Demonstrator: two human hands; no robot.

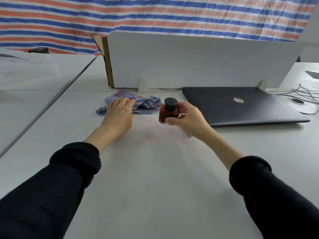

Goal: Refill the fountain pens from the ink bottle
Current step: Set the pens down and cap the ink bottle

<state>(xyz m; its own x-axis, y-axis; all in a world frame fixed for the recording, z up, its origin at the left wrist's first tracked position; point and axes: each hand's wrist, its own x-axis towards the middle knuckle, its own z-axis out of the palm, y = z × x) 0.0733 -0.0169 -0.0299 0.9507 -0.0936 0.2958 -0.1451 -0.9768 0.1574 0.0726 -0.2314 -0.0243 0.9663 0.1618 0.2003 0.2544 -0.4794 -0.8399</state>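
right hand (187, 119) grips the capped red ink bottle (168, 113) near the far edge of the surface (155, 178), beside a closed laptop (241, 106). left hand (119, 112) lies flat, fingers on a zigzag cloth (145, 102).

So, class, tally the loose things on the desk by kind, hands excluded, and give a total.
Ink bottle: 1
Cloth: 1
Laptop: 1
Pens: 0 in view
Total: 3
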